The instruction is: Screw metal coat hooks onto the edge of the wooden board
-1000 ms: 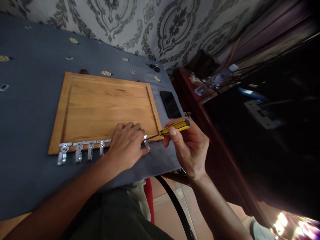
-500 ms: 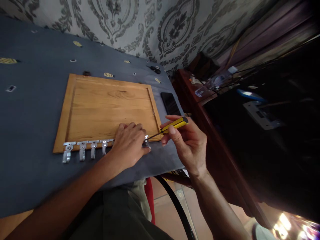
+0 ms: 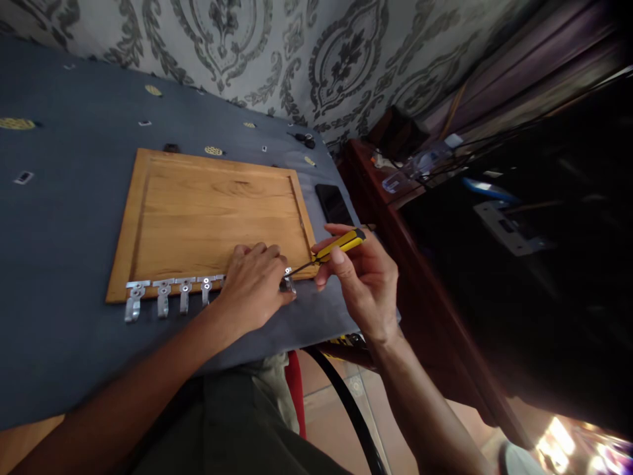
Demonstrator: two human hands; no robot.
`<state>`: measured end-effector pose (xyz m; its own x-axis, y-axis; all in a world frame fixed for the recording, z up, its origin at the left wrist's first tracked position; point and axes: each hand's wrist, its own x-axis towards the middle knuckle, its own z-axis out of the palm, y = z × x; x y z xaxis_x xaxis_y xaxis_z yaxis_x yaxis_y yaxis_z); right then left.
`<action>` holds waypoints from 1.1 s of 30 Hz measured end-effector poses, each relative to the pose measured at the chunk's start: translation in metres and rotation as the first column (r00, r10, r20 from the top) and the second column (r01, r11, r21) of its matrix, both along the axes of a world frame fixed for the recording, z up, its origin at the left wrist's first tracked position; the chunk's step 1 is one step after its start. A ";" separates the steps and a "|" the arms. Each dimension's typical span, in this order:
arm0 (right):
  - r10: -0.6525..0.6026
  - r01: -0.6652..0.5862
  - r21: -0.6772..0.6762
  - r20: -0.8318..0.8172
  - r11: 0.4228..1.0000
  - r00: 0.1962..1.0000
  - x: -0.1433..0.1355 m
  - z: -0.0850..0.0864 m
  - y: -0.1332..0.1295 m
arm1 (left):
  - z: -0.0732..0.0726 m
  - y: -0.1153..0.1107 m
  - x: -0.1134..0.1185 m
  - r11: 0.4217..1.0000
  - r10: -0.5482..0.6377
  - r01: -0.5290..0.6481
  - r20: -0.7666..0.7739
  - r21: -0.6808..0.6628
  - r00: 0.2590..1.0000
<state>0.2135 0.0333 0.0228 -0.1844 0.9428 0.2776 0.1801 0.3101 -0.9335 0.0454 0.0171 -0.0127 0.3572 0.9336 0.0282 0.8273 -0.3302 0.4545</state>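
Note:
A wooden panel with a raised frame lies flat on the cloth-covered table. Several silvery metal hooks sit in a row along its near edge, their curved ends hanging over. My left hand is closed over that edge towards the right, its thumb and fingers around a metal hook that is partly hidden. In my right hand is a yellow and black screwdriver, gripped by its handle. The shaft slants down left, and its tip reaches the hook beside my left fingers.
A black phone lies right of the panel, and a dark key-like item lies behind it. On the right stands a dark red wooden cabinet, with a plastic bottle and cables on it. A patterned wall rises behind the table.
My right hand and the screwdriver have shifted slightly left in the view, the tip staying at the hook. My left hand holds its place on the panel edge.

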 end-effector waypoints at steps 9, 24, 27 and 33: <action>-0.070 0.072 0.018 -0.065 0.997 0.995 -0.005 -0.007 0.003 | 0.001 0.000 0.000 1.000 -0.002 0.002 -0.026 0.006 1.000; -0.037 0.040 0.044 -0.075 0.998 0.996 -0.003 -0.002 0.004 | 0.002 0.000 -0.001 1.000 -0.001 0.001 -0.008 -0.010 1.000; -0.004 0.005 0.012 -0.068 1.000 0.998 -0.002 -0.001 0.004 | 0.002 0.000 0.000 1.000 -0.001 0.001 -0.003 -0.014 1.000; 0.059 -0.058 0.019 -0.030 0.998 0.998 0.005 0.000 0.004 | 0.001 0.000 -0.001 1.000 -0.008 0.008 -0.006 0.000 1.000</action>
<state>0.2183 0.0377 0.0232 -0.2303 0.9254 0.3010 0.1328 0.3363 -0.9324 0.0444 0.0172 -0.0119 0.3651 0.9306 0.0262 0.8271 -0.3371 0.4498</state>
